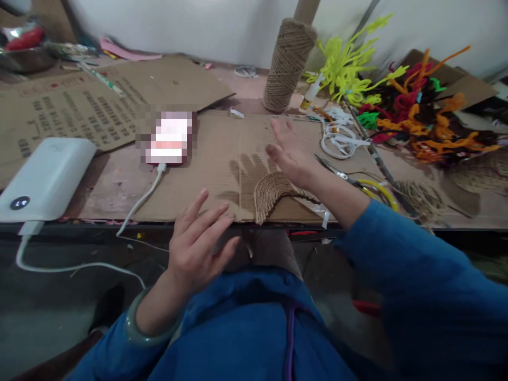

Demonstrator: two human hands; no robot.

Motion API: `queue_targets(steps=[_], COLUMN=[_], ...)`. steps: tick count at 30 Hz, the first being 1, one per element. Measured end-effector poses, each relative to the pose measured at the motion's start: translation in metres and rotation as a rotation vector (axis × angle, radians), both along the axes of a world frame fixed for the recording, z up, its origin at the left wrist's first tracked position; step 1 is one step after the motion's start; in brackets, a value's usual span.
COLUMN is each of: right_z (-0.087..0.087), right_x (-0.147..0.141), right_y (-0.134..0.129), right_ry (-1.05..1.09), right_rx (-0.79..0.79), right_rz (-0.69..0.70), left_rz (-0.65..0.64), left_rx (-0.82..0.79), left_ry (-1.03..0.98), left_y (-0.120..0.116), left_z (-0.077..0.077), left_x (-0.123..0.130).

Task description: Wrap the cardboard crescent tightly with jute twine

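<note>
My left hand (202, 246) hovers at the table's front edge, fingers spread and holding nothing. My right hand (291, 156) reaches over the cardboard sheet (214, 164), its fingers stretched out and nothing in them. Below my right hand lies a curved piece of coiled jute twine (273, 193), arch-shaped, partly covered by my wrist. A strip of clear tape (315, 206) lies beside it. Scissors with yellow handles (373, 188) lie right of my right forearm, partly hidden by it. Behind my right hand stands a big spool of jute twine (289, 63).
A phone (170, 138) with a blurred screen is plugged into a white cable at left, near a white power bank (47, 177). A small glue bottle (311, 94), white plastic strips (339, 142), yellow-green fuzzy stems (353, 69) and an orange-red pile (428, 114) stand at back right.
</note>
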State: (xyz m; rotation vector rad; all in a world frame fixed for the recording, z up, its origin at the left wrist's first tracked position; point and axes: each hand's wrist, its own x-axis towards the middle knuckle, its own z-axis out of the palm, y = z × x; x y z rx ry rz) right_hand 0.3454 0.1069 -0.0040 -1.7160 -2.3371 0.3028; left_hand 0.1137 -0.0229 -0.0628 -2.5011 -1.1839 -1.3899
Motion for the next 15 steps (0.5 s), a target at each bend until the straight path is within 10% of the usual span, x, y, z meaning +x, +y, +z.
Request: queue_targets(steps=[7, 15], right_z=[-0.037, -0.040], right_x=[-0.030, -0.027], right_y=[-0.006, -0.004], right_ry=[-0.194, -0.180], right_rx=[-0.042, -0.041], right_rz=[0.214, 0.196], left_rz=[-0.019, -0.051], left_rx=[-0.050, -0.042], left_ry=[0.020, 0.046], left_y=[0.007, 0.011], left_z=[-0.003, 0.009], left_x=[0.004, 0.011])
